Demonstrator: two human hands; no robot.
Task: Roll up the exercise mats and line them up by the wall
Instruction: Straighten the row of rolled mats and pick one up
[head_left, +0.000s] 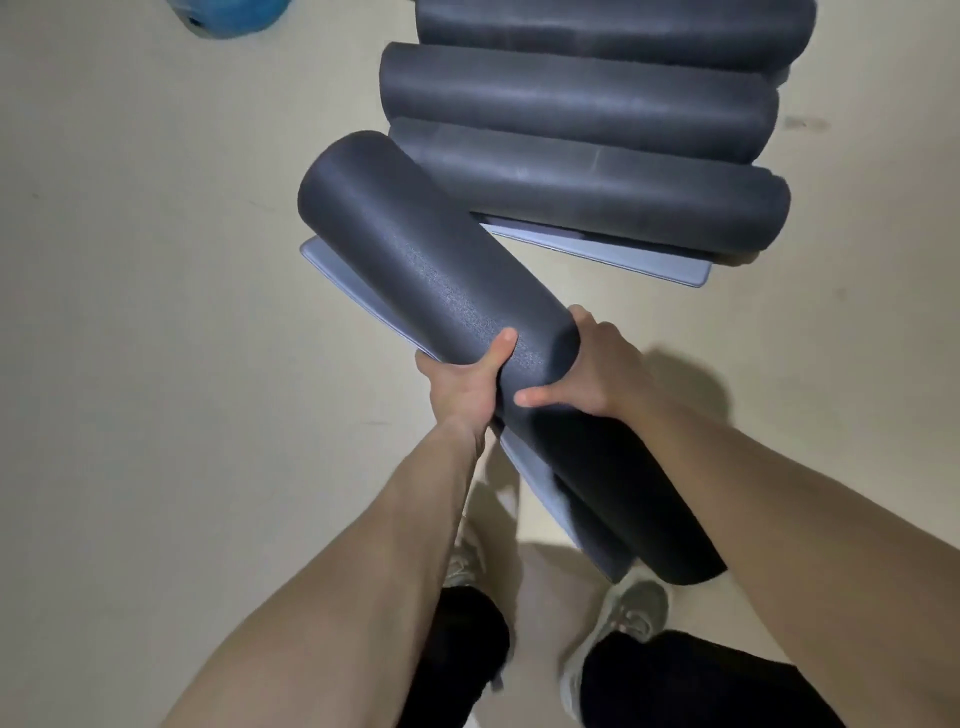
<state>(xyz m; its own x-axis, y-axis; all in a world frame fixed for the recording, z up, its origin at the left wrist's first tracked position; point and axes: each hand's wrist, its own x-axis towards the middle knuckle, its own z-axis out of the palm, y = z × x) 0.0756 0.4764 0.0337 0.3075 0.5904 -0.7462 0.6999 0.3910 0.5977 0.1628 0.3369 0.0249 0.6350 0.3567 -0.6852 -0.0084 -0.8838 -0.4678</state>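
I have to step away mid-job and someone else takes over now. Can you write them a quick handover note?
Left hand and right hand both grip a rolled mat, held slantwise, its grey tail loose underneath.
Three rolled mats lie side by side on the floor ahead.
Done: those three rolled and lined up.
Left: tidy the tail, lay this mat parallel beside the row. No wall in view.

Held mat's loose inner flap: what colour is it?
The held mat has a light grey-blue flap; head view.
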